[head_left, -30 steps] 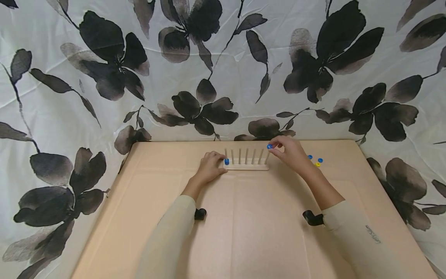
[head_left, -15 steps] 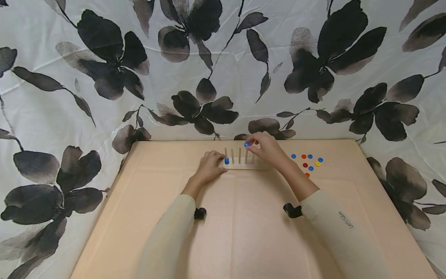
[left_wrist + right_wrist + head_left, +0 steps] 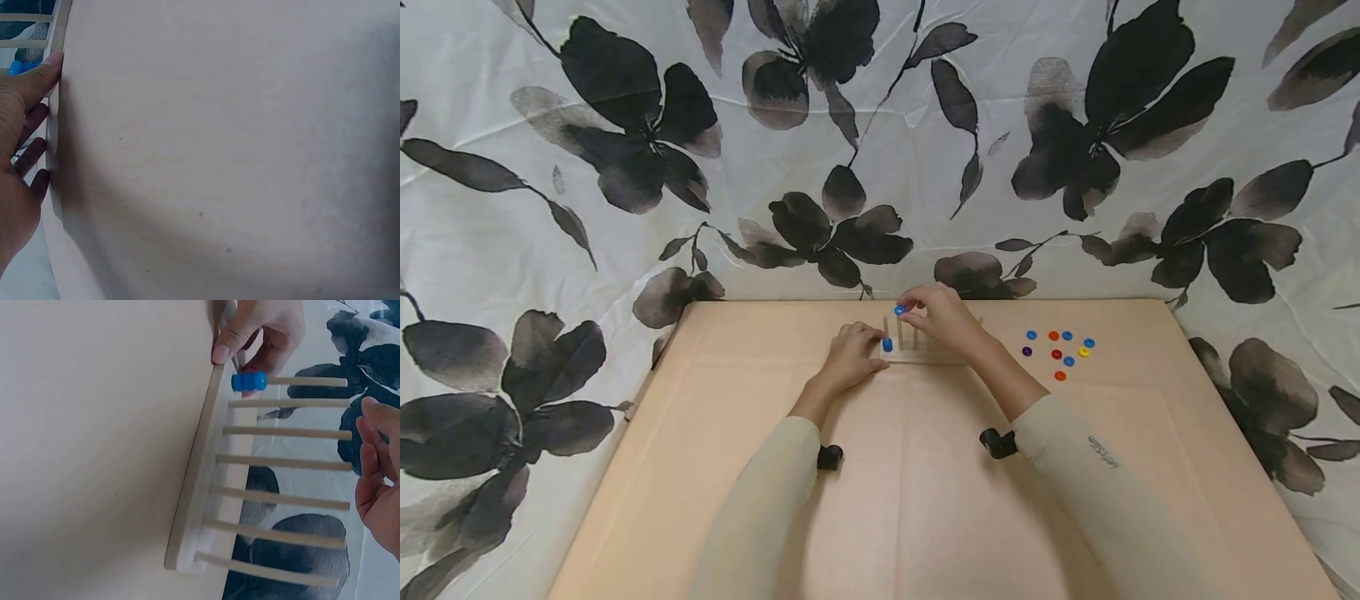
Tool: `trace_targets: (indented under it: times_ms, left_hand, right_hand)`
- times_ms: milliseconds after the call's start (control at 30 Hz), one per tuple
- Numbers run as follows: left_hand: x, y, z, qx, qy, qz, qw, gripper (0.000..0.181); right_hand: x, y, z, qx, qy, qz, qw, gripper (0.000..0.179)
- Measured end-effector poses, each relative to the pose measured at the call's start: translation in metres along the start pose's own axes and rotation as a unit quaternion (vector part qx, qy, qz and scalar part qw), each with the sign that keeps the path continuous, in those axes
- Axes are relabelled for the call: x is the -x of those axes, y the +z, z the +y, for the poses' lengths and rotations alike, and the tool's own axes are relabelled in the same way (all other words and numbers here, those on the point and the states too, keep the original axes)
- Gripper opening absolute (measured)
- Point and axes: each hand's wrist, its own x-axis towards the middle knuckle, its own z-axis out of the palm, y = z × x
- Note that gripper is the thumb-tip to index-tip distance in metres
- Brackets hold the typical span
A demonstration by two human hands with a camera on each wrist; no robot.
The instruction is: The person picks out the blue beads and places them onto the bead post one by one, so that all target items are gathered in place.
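A wooden peg rack with a row of upright pegs stands near the table's far edge. On its leftmost peg, small blue beads sit stacked at the base. My left hand grips the rack's left end, thumb on the front face and other fingers around behind, as the right wrist view shows. Above the pegs near the rack's left end, my right hand pinches a blue bead between thumb and forefinger. In the right wrist view that bead is hidden by the fingers of the right hand, close to the peg tips.
To the right of the rack lie several loose beads: blue, red, orange, yellow and dark purple. A floral cloth hangs behind the table.
My right hand has carried the blue bead leftward from the rack's right end to near its left end, uncovering the loose beads. The left hand has stayed on the rack.
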Motion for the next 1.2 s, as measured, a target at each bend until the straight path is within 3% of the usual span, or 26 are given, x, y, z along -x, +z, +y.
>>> trace_targets:
  times_ms: [667, 1200]
  left_hand:
    - [0.009, -0.004, 0.000, 0.011, 0.006, -0.008, 0.9999, 0.055]
    - [0.013, -0.002, 0.000, 0.005, 0.010, 0.000, 0.9999, 0.053]
  right_hand:
    - [-0.011, 0.016, -0.023, 0.064, 0.005, -0.039, 0.9972, 0.022]
    - [-0.006, 0.023, -0.022, 0.075, 0.031, -0.057, 0.9950, 0.019]
